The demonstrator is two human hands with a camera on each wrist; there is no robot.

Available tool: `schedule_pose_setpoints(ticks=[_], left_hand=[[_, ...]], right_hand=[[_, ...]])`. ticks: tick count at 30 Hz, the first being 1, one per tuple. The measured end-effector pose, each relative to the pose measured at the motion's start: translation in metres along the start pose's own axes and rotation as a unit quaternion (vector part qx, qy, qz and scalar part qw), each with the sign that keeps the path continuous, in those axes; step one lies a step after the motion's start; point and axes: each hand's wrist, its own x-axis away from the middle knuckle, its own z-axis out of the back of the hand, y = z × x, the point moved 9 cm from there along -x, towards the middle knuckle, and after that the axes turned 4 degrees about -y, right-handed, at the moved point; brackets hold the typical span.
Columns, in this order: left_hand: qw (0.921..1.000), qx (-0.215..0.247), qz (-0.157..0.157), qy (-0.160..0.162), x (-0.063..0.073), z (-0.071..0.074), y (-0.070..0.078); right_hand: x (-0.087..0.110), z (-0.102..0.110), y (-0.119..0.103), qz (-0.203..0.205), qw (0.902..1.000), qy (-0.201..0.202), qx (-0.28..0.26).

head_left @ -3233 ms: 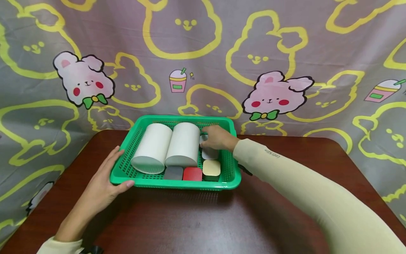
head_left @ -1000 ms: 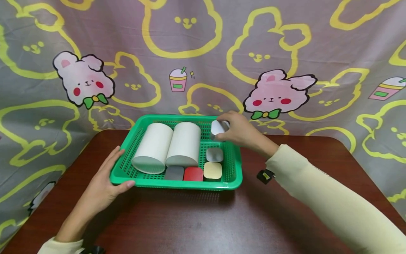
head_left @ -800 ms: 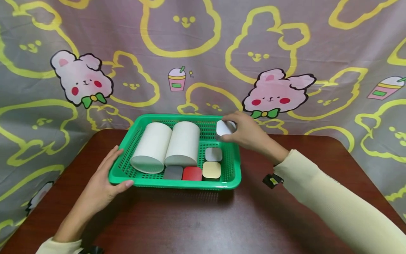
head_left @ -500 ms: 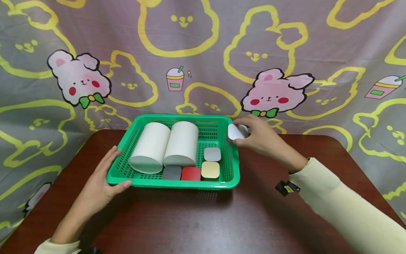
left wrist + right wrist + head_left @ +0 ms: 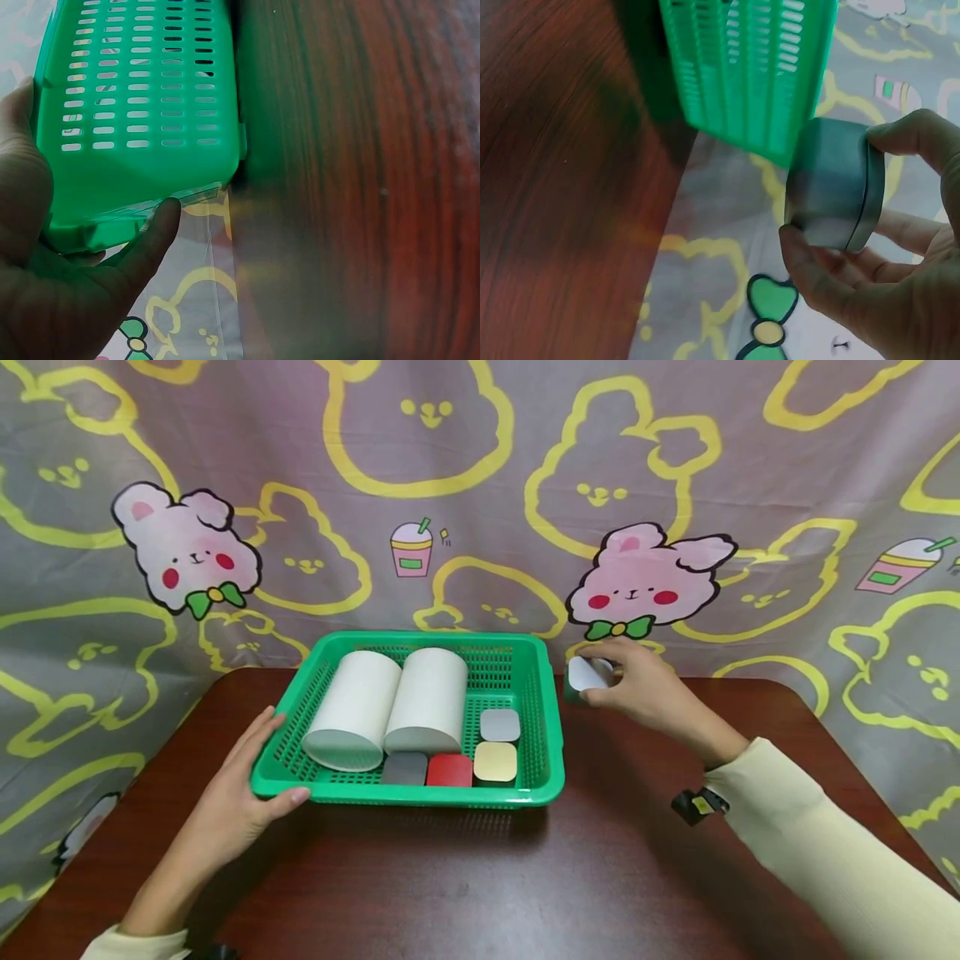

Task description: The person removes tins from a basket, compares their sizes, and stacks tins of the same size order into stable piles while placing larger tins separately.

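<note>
Since the frame half a second ago, the pale-topped box point(image 5: 588, 675) has passed from over the right rim of the green basket point(image 5: 337, 791) to a place outside it, near that rim but apart from it in the head view; your right hand point(image 5: 648, 689) has travelled with it. Your left hand point(image 5: 232, 802) keeps its place at the basket's near-left corner.

Right: your fingers pinch the box on opposite sides, as the right wrist view shows; a seam runs round it near one end. It appears to be held above the table point(image 5: 465, 877), though contact at its underside cannot be judged with certainty.

Left: your fingers grip the basket, the thumb on its front rim and the others along its side.

Within the basket lie two white cylinders point(image 5: 429, 697), side by side, with a grey-topped box point(image 5: 499, 724), a cream-topped box point(image 5: 495, 762), a red-topped box point(image 5: 450, 770) and a dark grey box point(image 5: 405, 769).

Step in hand, by judgement: carrying one box out of the basket. The next move would call for you to keep the box level and clear of the rim, and to loosen your grip only once its base is supported.
</note>
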Motion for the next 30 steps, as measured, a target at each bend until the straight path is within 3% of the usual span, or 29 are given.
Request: schedule_pose_setpoints(ticks=[16,22,30], left_hand=[[1.0000,-0.005,0.000,0.002,0.000,0.001,0.000],[1.0000,0.003,0.000,0.002,0.001,0.000,-0.001],[1.0000,-0.003,0.001,0.003,0.000,0.000,-0.001]], right_hand=[[-0.032,-0.020,0.050,0.004,0.9978,-0.042,-0.051],[-0.040,-0.030,0.070,-0.018,0.9964,-0.062,-0.054],[-0.048,-0.038,0.082,-0.021,0.9954,-0.073,-0.058]])
